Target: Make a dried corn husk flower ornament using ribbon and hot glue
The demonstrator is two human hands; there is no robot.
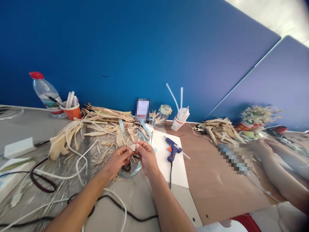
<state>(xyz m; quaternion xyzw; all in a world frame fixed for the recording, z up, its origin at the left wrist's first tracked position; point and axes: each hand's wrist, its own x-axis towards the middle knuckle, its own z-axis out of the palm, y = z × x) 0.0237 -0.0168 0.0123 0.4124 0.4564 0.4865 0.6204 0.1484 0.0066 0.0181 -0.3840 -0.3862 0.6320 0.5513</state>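
My left hand [121,158] and my right hand [145,156] meet near the middle of the desk. Fingertips of both pinch a small pale piece of dried corn husk [133,147], which the fingers partly cover. A light blue ribbon [134,172] curls below and between my hands. Just beyond them lie loose husk scraps [105,151] and a bundle of dried husks [109,114]. To the right, a blue hot glue gun [172,149] rests on a white sheet [180,172], a clear glue stick at its back.
White cables [80,167] and black cables [135,217] cross the desk. Along the blue partition stand a bottle [48,93], an orange cup [72,112], a phone [143,109], a jar [165,112] and a paper cup [178,124]. At right, another person's hands [262,149] work near more husks [220,129].
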